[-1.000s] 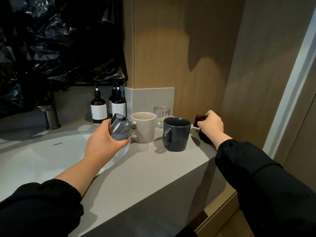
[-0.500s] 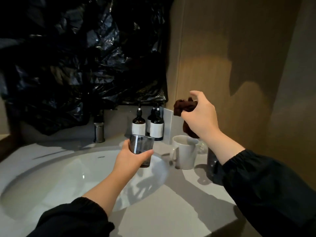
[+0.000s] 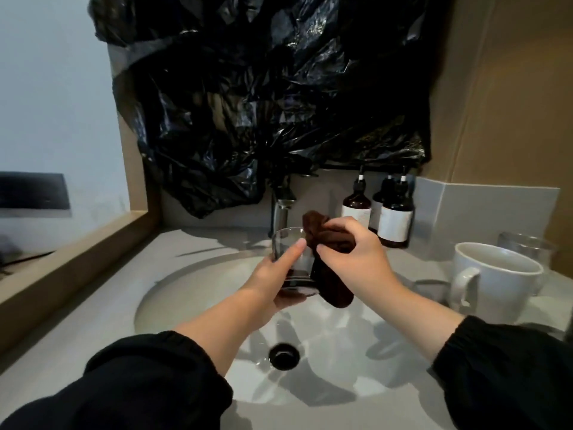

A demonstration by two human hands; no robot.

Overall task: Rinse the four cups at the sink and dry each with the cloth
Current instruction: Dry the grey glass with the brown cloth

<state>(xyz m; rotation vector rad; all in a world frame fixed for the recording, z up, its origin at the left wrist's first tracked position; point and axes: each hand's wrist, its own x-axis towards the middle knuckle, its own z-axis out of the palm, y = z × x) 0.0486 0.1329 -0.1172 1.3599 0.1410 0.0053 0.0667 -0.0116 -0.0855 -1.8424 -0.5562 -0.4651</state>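
Over the white sink basin, my left hand grips a smoky glass cup upright. My right hand pinches a dark brown cloth and holds it against the cup's right side; part of the cloth hangs below the cup. A white mug stands on the counter at the right, with a clear glass behind it. The dark mug is out of view.
The faucet rises behind the cup. Three brown pump bottles stand at the back right. The drain lies low in the basin. Black plastic sheeting covers the wall above. A wooden ledge runs at the left.
My right hand lifted the cloth from the counter's far right and brought it to the cup. My left hand carried the cup over the basin. The view turned left.
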